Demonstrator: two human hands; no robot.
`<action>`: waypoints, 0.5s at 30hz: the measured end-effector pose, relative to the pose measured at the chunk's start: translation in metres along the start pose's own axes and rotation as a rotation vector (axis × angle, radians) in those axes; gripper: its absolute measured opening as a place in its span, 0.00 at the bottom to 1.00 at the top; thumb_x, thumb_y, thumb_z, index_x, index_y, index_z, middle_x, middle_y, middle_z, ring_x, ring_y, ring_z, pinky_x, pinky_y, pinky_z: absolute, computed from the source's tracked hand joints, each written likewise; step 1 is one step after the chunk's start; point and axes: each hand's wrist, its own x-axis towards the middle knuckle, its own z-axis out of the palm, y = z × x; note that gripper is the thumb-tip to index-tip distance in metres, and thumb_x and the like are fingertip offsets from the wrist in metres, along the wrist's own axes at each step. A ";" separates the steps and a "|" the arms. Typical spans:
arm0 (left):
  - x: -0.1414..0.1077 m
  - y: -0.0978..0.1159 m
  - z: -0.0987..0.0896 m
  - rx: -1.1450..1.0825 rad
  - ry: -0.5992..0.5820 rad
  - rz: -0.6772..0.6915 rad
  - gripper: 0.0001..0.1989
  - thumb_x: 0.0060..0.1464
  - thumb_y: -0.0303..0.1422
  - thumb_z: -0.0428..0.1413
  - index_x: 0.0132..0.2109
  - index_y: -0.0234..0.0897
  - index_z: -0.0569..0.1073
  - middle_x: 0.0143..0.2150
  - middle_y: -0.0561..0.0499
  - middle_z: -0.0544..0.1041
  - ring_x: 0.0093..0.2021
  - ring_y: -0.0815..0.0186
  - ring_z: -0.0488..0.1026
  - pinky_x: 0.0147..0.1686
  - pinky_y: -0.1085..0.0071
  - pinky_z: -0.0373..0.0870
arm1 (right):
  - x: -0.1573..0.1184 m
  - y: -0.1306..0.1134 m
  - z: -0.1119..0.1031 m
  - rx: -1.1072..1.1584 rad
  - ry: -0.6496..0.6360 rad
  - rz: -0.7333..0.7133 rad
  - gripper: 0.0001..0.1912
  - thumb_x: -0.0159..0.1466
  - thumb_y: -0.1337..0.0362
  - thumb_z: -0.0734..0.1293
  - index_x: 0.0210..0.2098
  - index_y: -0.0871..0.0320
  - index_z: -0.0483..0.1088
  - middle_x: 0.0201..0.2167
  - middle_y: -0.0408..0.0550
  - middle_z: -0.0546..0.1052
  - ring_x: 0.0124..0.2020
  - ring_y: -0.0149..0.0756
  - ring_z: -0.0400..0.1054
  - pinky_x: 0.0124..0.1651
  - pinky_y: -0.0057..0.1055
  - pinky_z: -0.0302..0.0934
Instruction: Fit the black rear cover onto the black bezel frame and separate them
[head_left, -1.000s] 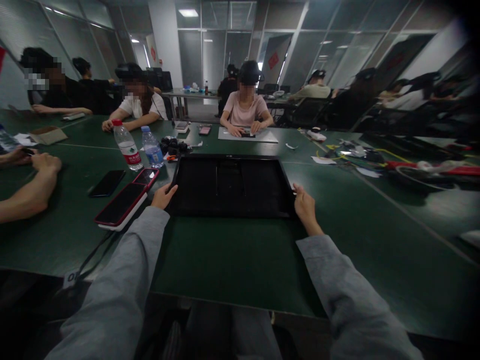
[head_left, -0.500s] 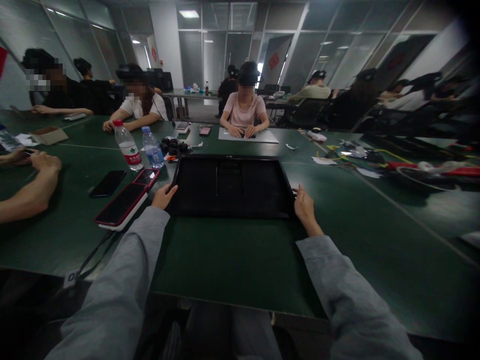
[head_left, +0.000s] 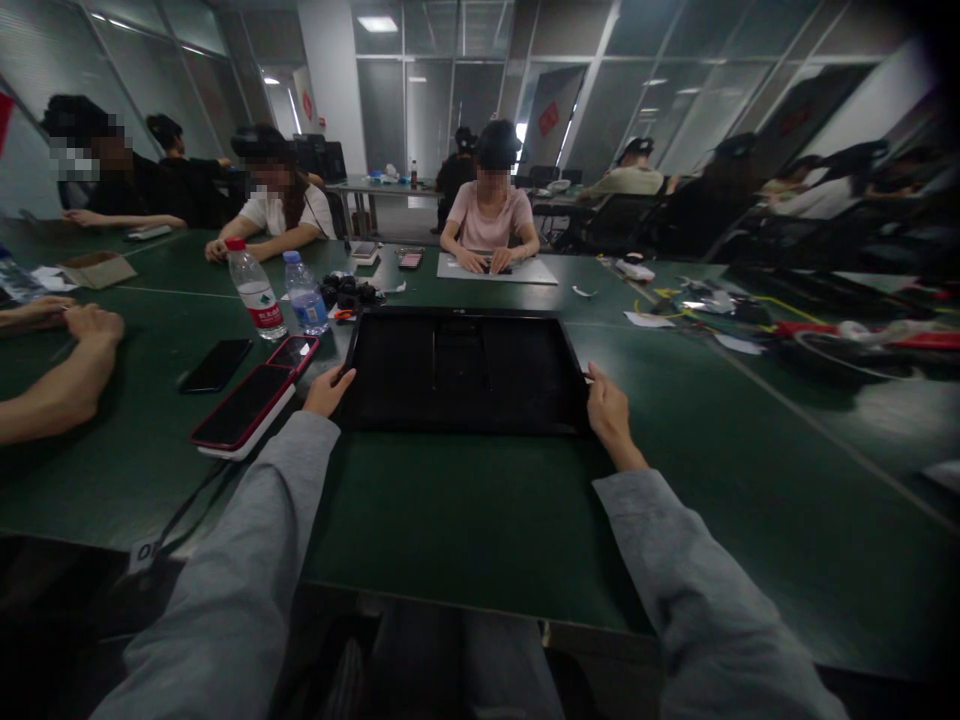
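A black rectangular panel [head_left: 397, 370] with a raised rim lies flat on the green table [head_left: 450, 520], right in front of me. My left hand [head_left: 328, 391] grips its left edge, thumb on top and the other fingers partly hidden. At the panel's right edge, my right hand [head_left: 608, 405] is closed on the rim, its fingertips partly out of sight. Left of my left hand lie a red-rimmed phone [head_left: 244, 405] on a white object and a black phone [head_left: 217, 366].
A red-capped bottle [head_left: 256, 290] and a blue-capped bottle [head_left: 305, 295] stand beyond my left hand. Another person's arm [head_left: 60, 385] rests at the left. Across the table sits a person in pink [head_left: 491, 215]. Wires and red items [head_left: 862, 335] lie at the right.
My right hand's fingers have closed in more at the panel's right edge. The panel and my left hand look unmoved.
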 end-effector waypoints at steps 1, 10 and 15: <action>0.000 0.001 0.000 0.000 -0.003 -0.001 0.41 0.48 0.61 0.61 0.56 0.31 0.79 0.56 0.38 0.81 0.58 0.46 0.76 0.62 0.54 0.68 | 0.000 -0.001 -0.001 -0.013 -0.005 -0.006 0.32 0.68 0.57 0.52 0.64 0.62 0.71 0.58 0.59 0.76 0.61 0.50 0.70 0.65 0.52 0.60; 0.001 -0.005 -0.001 -0.027 -0.010 0.005 0.41 0.49 0.59 0.61 0.58 0.29 0.78 0.57 0.35 0.80 0.59 0.46 0.76 0.63 0.53 0.67 | -0.002 -0.007 -0.003 -0.053 0.002 -0.007 0.31 0.69 0.56 0.53 0.65 0.58 0.71 0.57 0.57 0.77 0.58 0.50 0.71 0.64 0.52 0.62; 0.002 -0.005 0.000 -0.037 0.004 -0.001 0.37 0.50 0.57 0.63 0.57 0.32 0.79 0.56 0.38 0.80 0.59 0.47 0.76 0.63 0.53 0.67 | -0.003 -0.010 -0.005 -0.066 -0.002 -0.034 0.30 0.68 0.59 0.53 0.65 0.55 0.70 0.57 0.54 0.78 0.58 0.49 0.71 0.63 0.52 0.63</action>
